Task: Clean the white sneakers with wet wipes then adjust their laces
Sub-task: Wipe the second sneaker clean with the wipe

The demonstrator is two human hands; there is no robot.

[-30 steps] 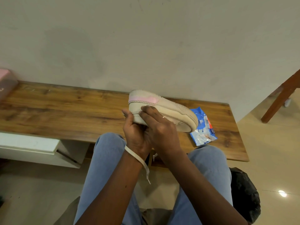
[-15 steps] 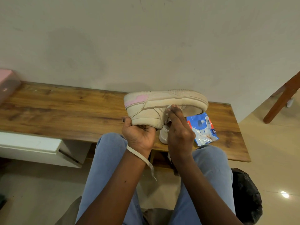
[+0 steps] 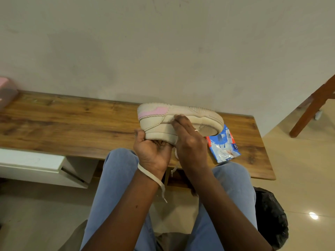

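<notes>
The sneaker [image 3: 159, 127] hangs sideways over the surface [image 3: 72, 127], wipes pack [image 3: 223, 145] at its four o'clock. The left hand [image 3: 152, 153] clamps its fingers round the heel end; the right hand [image 3: 190, 144] presses straight fingers on the side. It looks light and stiff-soled, so the heel seems the firmest hold.

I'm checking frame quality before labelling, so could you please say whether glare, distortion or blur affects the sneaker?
Head view: the sneaker is sharp, in soft, dim light; the only glare is a small spot on the floor, well clear of it; wide-angle distortion bows the bench edge.
</notes>
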